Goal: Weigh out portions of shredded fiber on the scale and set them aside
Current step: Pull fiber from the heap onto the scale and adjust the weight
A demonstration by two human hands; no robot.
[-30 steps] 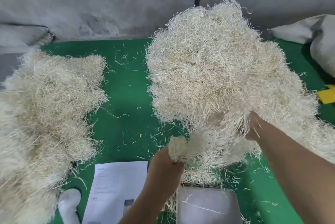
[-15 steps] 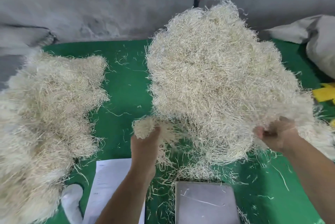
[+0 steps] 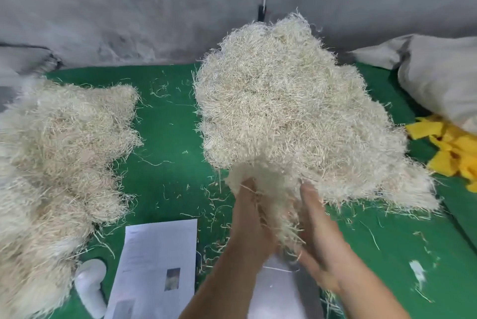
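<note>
A tall heap of pale shredded fiber (image 3: 289,112) stands on the green mat in the middle. At its near edge my left hand (image 3: 251,213) and my right hand (image 3: 318,238) press a tuft of fiber (image 3: 276,205) between their palms, just above the grey scale plate (image 3: 280,293). Most of the scale is hidden under my forearms. A second, flatter mass of fiber (image 3: 56,164) lies along the left side of the mat.
A white printed sheet (image 3: 157,264) lies left of the scale, with a white plastic object (image 3: 90,285) beside it. Yellow scraps (image 3: 454,153) and a grey sack (image 3: 438,76) sit at the right. Loose strands litter the green mat (image 3: 165,164). A grey wall rises behind.
My left hand, which held a tuft out to the left, has come back to the heap's near edge. My right hand moved left from the heap's right side, and both now clasp one tuft.
</note>
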